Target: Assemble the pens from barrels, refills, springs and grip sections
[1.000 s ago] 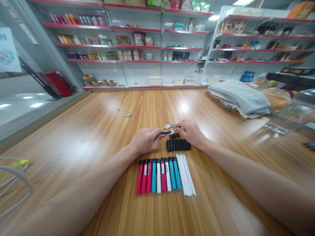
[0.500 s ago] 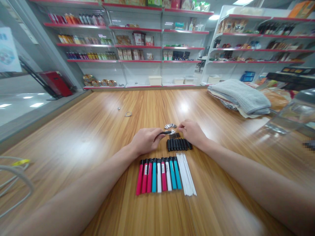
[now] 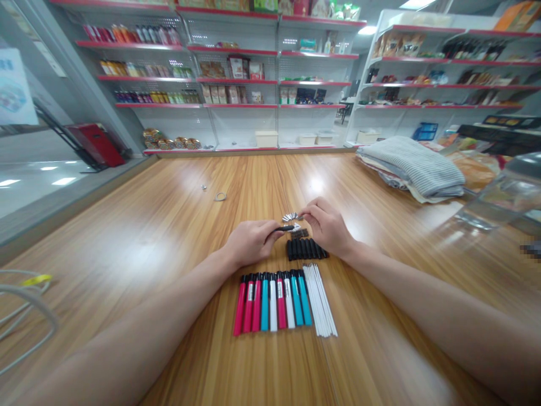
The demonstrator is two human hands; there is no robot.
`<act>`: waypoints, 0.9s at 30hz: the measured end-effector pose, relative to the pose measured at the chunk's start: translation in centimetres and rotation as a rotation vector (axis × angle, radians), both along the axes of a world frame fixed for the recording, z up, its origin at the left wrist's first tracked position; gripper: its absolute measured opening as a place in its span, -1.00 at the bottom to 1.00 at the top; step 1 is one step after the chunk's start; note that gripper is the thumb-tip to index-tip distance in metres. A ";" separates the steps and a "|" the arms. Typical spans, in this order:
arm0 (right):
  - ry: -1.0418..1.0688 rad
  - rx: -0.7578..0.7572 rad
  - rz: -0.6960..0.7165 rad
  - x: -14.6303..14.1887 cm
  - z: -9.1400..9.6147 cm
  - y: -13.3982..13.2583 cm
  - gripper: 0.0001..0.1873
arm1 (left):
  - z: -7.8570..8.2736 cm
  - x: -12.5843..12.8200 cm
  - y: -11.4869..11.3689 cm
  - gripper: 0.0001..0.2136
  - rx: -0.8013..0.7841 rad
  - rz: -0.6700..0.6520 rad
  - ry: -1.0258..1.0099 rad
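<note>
My left hand is closed around a slim black pen grip, which points right. My right hand pinches at the right end of a fan of silver pen tips; its thumb and forefinger meet on the last tip. Small white pieces and a cluster of tiny dark springs lie between the hands. Below them is a row of black pen grips, its right end close under my right hand. Nearer me are red, blue and white pen barrels in a row, beside white refills.
A wooden table carries everything. Farther off lie a ring and a small metal bit. Folded striped cloth and a clear container stand at right, a white cable at left. Stocked shelves rise behind.
My right hand has shifted a little left and away from me, its fingertips now at the silver tips. The left hand and its pen grip stay put.
</note>
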State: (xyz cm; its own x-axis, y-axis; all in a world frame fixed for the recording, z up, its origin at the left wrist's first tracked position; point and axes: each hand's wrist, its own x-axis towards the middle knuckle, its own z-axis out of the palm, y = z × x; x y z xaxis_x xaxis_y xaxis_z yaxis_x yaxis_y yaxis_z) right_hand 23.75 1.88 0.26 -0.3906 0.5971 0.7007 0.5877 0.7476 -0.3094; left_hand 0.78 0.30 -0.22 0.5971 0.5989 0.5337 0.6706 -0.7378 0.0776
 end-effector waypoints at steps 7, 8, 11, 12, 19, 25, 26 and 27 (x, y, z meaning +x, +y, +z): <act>0.083 0.021 0.144 -0.3 0.4 -1.0 -0.85 | 0.0 0.0 0.1 -0.76 -0.028 0.022 0.024; 0.090 0.022 0.144 -0.3 0.5 -1.1 -0.86 | 0.0 0.0 0.1 -0.76 -0.027 0.023 0.027; 0.089 0.023 0.143 -0.2 0.6 -1.1 -0.85 | -0.1 -0.1 0.1 -0.76 -0.024 0.023 0.024; 0.084 0.023 0.140 -0.2 0.6 -1.1 -0.85 | -0.1 -0.1 0.1 -0.76 -0.025 0.020 0.021; 0.044 0.017 0.164 -0.2 0.5 -0.9 -0.83 | -0.2 -0.1 0.2 -0.77 -0.032 0.018 -0.012; 0.009 0.019 0.174 -0.3 0.5 -0.9 -0.83 | -0.3 -0.1 0.2 -0.77 -0.016 0.041 -0.005; 0.003 0.023 0.186 -0.3 0.5 -0.9 -0.82 | -0.3 -0.1 0.3 -0.77 -0.009 0.043 -0.002; -0.001 0.030 0.199 -0.3 0.5 -0.9 -0.82 | -0.3 -0.1 0.3 -0.77 -0.003 0.043 0.001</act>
State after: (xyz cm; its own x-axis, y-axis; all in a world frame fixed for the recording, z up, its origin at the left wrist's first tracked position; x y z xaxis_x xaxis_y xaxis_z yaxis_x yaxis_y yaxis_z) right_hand 23.47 0.96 0.73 -0.4998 0.4869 0.7163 0.4279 0.8578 -0.2846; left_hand 0.65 0.56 -0.55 0.5708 0.6258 0.5315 0.7020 -0.7077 0.0794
